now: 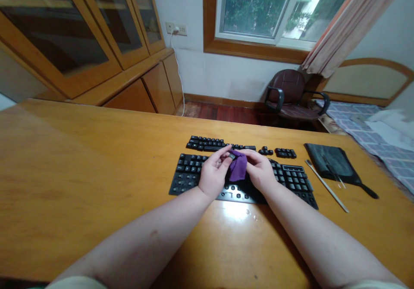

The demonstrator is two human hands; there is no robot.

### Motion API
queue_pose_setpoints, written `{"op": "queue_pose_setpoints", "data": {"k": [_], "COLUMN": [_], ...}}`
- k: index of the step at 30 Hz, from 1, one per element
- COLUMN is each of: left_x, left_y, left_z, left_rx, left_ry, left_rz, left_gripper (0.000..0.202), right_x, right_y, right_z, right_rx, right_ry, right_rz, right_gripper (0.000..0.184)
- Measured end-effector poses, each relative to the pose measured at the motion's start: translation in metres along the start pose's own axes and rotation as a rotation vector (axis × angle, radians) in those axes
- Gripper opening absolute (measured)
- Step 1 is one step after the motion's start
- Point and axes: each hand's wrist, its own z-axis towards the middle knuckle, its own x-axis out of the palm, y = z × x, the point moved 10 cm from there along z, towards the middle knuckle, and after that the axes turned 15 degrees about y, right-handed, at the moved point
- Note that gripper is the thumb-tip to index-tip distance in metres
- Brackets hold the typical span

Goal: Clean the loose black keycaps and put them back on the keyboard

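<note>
Above a black keyboard on the desk, my two hands meet at its middle. Between thumb and fingers, my left hand pinches a small black keycap. A purple cloth is gripped in my right hand, close against the keycap. Along the keyboard's near and left rows, bare switches show where caps are off. Loose keycaps stand in rows behind the keyboard, with smaller groups of keycaps farther right. My hands hide the keyboard's centre.
Right of the keyboard lie a thin white brush and a black pouch with a wire puller on it. Small water drops dot the wooden desk in front. Beyond it stands an office chair.
</note>
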Motion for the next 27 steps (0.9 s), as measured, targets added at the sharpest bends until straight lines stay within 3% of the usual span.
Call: {"op": "queue_pose_setpoints", "data": {"k": [6,13,20,27], "left_x": [0.001,0.008,0.031,0.052], "left_y": [0.010,0.026,0.031,0.026], "left_z": [0.002,0.003,0.005,0.000], "left_rx": [-0.054,-0.126,-0.245,-0.338], "left_ry": [-0.038,0.004,0.189,0.393], "left_rz": [-0.168,-0.345,-0.706,-0.782], "left_gripper": [0.012,0.019,0.042,0.052], "right_x": [-0.001,-0.002,0.000,0.015], "right_y": [0.006,0.006,0.000,-0.006], "right_z": [0.001,0.001,0.002,0.004], "right_rx": [-0.044,-0.058,-0.007,0.051], "right_ry": [-0.013,-0.023,0.028,0.239], "right_rz": [-0.026,0.023,0.112,0.285], "right_gripper": [0.015,0.018,0.017,0.021]}}
